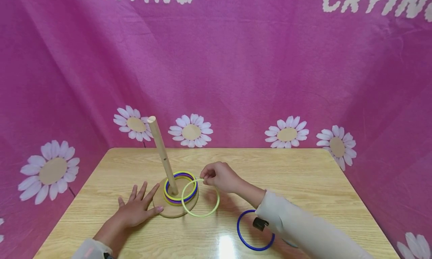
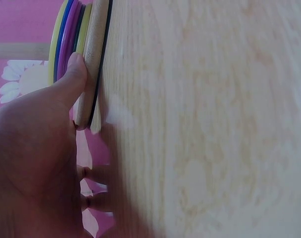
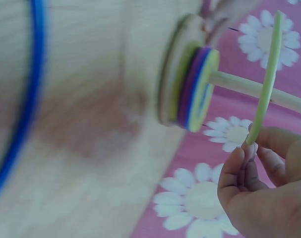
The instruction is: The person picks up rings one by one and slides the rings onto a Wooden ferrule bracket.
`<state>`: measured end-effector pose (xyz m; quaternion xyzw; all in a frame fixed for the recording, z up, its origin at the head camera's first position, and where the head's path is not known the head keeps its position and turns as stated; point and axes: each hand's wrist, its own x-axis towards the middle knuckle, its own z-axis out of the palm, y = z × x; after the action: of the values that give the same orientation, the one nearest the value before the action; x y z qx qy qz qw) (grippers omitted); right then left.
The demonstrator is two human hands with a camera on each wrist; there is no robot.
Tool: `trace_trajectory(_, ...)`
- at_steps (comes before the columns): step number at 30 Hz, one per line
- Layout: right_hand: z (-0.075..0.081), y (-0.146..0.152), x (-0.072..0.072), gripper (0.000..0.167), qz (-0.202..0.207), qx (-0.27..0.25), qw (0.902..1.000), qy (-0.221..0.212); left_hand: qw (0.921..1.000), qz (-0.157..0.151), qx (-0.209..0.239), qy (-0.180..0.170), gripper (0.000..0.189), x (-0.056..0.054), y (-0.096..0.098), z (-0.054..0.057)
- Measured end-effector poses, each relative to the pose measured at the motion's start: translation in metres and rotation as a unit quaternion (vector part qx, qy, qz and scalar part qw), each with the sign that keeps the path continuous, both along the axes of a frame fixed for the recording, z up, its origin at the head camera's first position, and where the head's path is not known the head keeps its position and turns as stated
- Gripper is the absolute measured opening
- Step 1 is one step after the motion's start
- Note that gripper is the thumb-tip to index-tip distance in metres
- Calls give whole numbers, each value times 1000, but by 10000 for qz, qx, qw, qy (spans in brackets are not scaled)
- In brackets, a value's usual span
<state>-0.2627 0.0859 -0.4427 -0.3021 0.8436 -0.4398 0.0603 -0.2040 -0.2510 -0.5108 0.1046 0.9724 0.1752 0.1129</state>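
Observation:
Between thumb and fingers, my right hand (image 1: 221,176) pinches a pale yellow-green ring (image 1: 200,216) at its upper edge. The ring hangs just right of a wooden peg (image 1: 162,154), overlapping its base in the head view; in the right wrist view the ring (image 3: 269,74) crosses in front of the peg. A stack of several rings (image 2: 66,39), yellow, blue, purple and green among them, lies around the peg's foot on the round wooden base (image 1: 172,213). My left hand (image 1: 136,212) lies with fingers spread on the table, its thumb (image 2: 77,69) touching the base's edge.
A blue ring (image 1: 256,249) lies flat on the wooden table (image 1: 287,169), partly beneath the right forearm. Beside it, a small grey curved edge (image 1: 291,244) shows from under the sleeve. Pink cloth (image 1: 236,83) printed with daisies surrounds the table's back and sides.

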Motion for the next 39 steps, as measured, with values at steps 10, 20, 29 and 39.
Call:
trace_trajectory(10, 48, -20, -7, 8, -244, -580, 9979, 181, 10000, -9, -15, 20, 89, -1, -1, -2)
trace_trajectory(20, 98, -37, -7, 12, -265, -1546, 9863, 519, 9999, -27, -52, 97, 88, 1, -1, -4)
trace_trajectory(29, 138, -50, -5, 13, -562, -2339, 9678, 745, 9999, -26, -47, 88, 88, 0, 0, -3)
trace_trajectory(39, 162, -65, -13, 10, -1044, -2439, 9610, 786, 9998, 0, 3, 197, 89, -1, -2, -6)
